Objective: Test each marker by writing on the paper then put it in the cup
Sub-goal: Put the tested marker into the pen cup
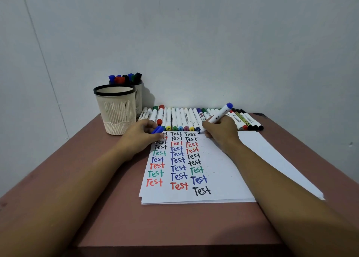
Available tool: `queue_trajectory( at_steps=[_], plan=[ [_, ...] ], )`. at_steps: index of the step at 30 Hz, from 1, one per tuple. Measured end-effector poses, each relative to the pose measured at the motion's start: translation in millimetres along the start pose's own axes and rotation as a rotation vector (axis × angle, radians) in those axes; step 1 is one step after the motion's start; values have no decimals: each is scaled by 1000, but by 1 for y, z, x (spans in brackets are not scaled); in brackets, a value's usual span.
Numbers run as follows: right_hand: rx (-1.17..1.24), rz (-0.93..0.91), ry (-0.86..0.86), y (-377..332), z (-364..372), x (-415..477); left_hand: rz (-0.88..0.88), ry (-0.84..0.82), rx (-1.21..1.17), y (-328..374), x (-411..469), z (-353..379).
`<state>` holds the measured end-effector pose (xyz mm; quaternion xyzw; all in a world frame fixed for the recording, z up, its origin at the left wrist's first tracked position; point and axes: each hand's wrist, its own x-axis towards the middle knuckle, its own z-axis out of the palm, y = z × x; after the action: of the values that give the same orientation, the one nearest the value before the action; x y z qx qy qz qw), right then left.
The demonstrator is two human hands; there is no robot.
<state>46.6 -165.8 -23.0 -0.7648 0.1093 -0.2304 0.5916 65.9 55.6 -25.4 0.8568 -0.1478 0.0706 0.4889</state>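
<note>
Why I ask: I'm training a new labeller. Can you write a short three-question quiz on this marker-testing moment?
1. True or false: the right hand holds a blue marker with its tip down at the top of the paper.
2. Which does the left hand pinch? A) a blue cap B) a red marker C) a sheet of paper
3. Fill in: the cup holding markers stands ____ the front cup.

Key: 1 true; 2 A; 3 behind.
</note>
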Motion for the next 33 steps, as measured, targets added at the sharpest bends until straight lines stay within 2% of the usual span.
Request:
queue_trajectory(
  at_steps=[8, 16, 22, 33],
  plan=[
    [55, 21, 5, 1, -1, 1, 14, -10, 0, -2, 0, 0],
    [-13, 10, -7, 1, 0, 0, 19, -16, 4, -1, 0, 0],
    [87, 45, 58, 2, -2, 3, 24, -21, 4, -1, 0, 0],
    [60, 26, 28, 2, -1, 2, 31, -21, 23, -1, 0, -1]
  ],
)
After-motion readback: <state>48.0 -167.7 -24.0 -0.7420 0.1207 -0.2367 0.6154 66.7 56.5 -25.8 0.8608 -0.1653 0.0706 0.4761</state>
